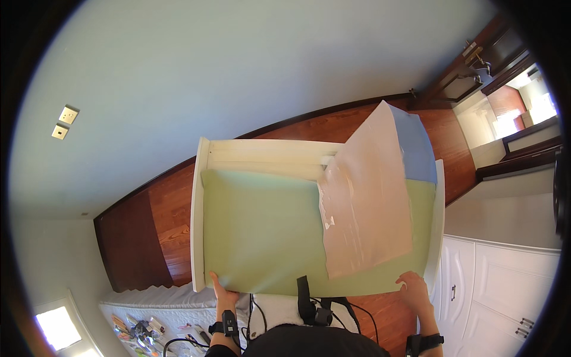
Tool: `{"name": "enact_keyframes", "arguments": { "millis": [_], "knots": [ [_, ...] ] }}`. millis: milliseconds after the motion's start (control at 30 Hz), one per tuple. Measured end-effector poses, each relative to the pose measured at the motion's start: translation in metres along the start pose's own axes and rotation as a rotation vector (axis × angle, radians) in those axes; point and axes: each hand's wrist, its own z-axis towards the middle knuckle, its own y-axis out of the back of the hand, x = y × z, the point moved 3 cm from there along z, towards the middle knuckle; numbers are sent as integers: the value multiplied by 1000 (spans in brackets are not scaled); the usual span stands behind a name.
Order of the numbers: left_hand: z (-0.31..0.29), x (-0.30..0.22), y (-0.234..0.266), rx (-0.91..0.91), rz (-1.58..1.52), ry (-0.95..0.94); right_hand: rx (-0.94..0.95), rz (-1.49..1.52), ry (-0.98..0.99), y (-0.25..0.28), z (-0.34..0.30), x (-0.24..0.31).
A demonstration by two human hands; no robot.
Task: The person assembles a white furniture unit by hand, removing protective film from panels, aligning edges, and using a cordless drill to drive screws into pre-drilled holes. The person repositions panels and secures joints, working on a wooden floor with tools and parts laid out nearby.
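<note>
Spreading at the near left corner of the green mat (262, 220), the left hand (225, 293) holds one digit up, apart from the others; whether it grips the edge is unclear. The right hand (414, 290), loosely bent, half open and seemingly empty, is at the near right edge. A pinkish sheet (369, 208) lies over the mat, within a white frame (198, 226).

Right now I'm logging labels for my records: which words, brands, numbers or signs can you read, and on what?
No text is legible.
Pink sheet and green mat: no lettering visible.
Black device on the left wrist: any marks too small to read.
Small items at lower left: any labels too small or blurred.
</note>
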Motion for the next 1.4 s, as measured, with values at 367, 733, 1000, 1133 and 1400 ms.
{"name": "enact_keyframes", "arguments": {
  "millis": [367,733,1000,1133,1400],
  "knots": [
    [4,-3,1,-36,29,69,-524,-86,-701,-36,-50,-241],
    [-2,-25,-5,-337,234,29,-178,616,-343,10,7,-229],
    [7,-27,2,-260,242,-61,-308,372,-194,37,121,-234],
    [2,-34,10,-132,371,-179,-425,418,-103,78,199,-220],
    [-87,11,-258,4,1128,-1366,-546,235,-225,81,274,-193]
  ]
}}
